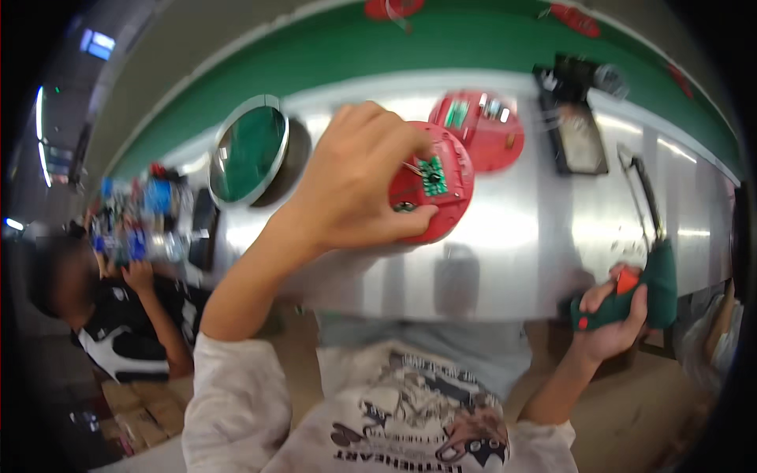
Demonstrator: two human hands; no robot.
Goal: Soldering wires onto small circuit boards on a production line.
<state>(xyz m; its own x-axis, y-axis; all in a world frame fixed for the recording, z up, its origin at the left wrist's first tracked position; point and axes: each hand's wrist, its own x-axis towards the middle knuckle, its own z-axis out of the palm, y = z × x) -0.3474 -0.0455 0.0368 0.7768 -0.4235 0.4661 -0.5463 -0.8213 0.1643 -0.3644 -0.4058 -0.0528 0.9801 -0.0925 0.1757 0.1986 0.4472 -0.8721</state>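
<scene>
Clearly, we grip a round red housing [456,206] with our left hand [355,185] over the middle of the shiny metal table [512,229], while our right hand [617,317] wraps around a dark green tool [661,288] at the near right. Beyond runs a green strip [473,39]; to the left we see another person [130,323] and a bright lamp [99,45].

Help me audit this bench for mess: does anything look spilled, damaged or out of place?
One small thing: dark specks lie scattered on the metal table near the green tool in the right hand. They look like stray debris, but are too small to identify. Nothing else stands out.
</scene>
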